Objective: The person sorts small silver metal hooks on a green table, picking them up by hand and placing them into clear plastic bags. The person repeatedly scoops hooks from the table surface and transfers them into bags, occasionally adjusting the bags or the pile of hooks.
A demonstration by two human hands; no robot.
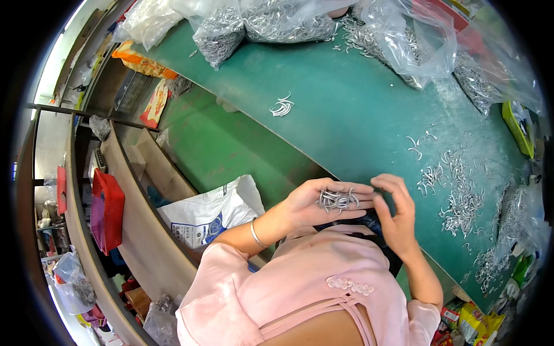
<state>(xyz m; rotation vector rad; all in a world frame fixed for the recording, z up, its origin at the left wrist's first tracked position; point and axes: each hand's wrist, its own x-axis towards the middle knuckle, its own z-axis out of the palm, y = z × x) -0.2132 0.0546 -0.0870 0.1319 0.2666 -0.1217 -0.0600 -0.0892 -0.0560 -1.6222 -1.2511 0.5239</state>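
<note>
Pale pink cloth top (323,271) was nearest. Beyond it, near the smooth green desk (346,115), the left hand (310,203) was spread palm up, carrying small curved silvery metal pieces (337,200). The right hand (398,210) stood beside its fingertips, thumb and fingers bent, apart. Sorting seemed in hand; the next move probably called for a light pinch.

The metal pieces (337,200) are silver — the tabletop (346,118) green, the basket (116,213) red.
</note>
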